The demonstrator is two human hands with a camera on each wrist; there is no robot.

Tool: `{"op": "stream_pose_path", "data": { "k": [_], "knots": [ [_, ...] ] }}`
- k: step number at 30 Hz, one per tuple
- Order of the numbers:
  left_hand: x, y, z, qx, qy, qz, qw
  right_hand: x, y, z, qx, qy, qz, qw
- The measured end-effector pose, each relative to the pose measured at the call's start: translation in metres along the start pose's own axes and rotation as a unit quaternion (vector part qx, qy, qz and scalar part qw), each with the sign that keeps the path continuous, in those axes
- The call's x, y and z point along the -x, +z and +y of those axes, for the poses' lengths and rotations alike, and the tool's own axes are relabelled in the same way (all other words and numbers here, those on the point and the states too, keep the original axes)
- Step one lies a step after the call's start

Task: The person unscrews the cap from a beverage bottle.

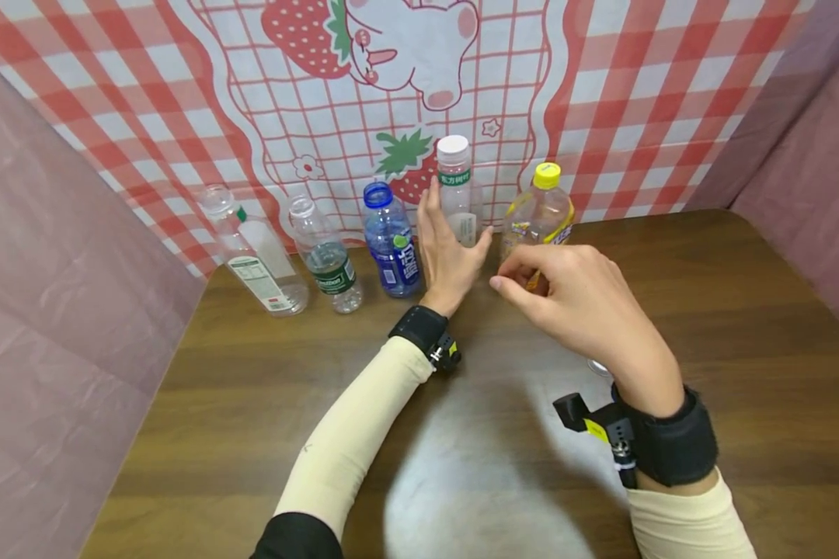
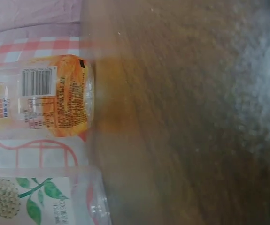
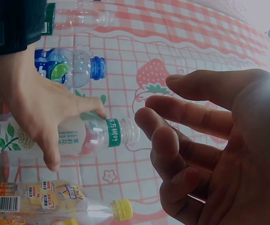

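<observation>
My left hand (image 1: 447, 260) is spread around a clear bottle (image 1: 463, 203) with a green neck band and a white top. Its fingers lie nearly straight along the bottle's left side. The thumb sticks out on the right, seemingly apart from the plastic. In the left wrist view, the flower label (image 2: 29, 199) of this bottle shows at the lower left. Above the table hangs my right hand (image 1: 587, 303), in front of a yellow-capped bottle (image 1: 547, 203). The right wrist view shows its fingers loosely curled, with nothing between them and the thumb.
Left of my left hand stand a blue bottle (image 1: 391, 248), a small clear bottle (image 1: 328, 260) with a green label and a taller clear bottle (image 1: 266, 268). A checked cloth (image 1: 643, 109) hangs behind. A small clear round thing (image 1: 598, 367) is partly hidden by my right wrist.
</observation>
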State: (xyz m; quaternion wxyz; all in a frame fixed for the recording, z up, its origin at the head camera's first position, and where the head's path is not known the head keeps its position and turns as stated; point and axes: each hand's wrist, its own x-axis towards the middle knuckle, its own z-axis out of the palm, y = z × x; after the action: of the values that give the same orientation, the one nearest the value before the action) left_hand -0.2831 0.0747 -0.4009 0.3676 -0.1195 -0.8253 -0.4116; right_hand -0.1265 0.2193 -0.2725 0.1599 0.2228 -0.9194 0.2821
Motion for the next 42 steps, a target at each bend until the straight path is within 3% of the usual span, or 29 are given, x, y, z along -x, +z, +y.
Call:
{"op": "stream_pose_path", "data": {
  "k": [12,17,22,30,38,42],
  "knots": [
    [0.002,0.016,-0.009,0.035,-0.016,0.021,0.999,0.0,0.0,0.001,-0.004,0.004,-0.001,1.0],
    [0.001,0.009,-0.014,0.036,-0.006,0.017,0.9992,-0.001,0.002,-0.002,-0.003,0.0,-0.002,1.0],
    [0.002,-0.002,-0.012,0.032,0.019,-0.019,0.9991,0.0,0.0,-0.001,0.004,0.002,0.001,1.0],
    [0.012,-0.044,-0.002,0.045,0.052,-0.093,0.9933,-0.001,0.003,0.001,0.018,-0.002,0.009,1.0],
    [0.028,-0.099,0.008,0.062,0.114,-0.12,0.9843,-0.002,0.007,0.001,0.032,-0.007,0.023,0.999],
    [0.033,-0.123,0.007,0.043,0.13,-0.136,0.9812,-0.004,0.007,0.0,0.033,-0.007,0.03,0.999]
  ]
}}
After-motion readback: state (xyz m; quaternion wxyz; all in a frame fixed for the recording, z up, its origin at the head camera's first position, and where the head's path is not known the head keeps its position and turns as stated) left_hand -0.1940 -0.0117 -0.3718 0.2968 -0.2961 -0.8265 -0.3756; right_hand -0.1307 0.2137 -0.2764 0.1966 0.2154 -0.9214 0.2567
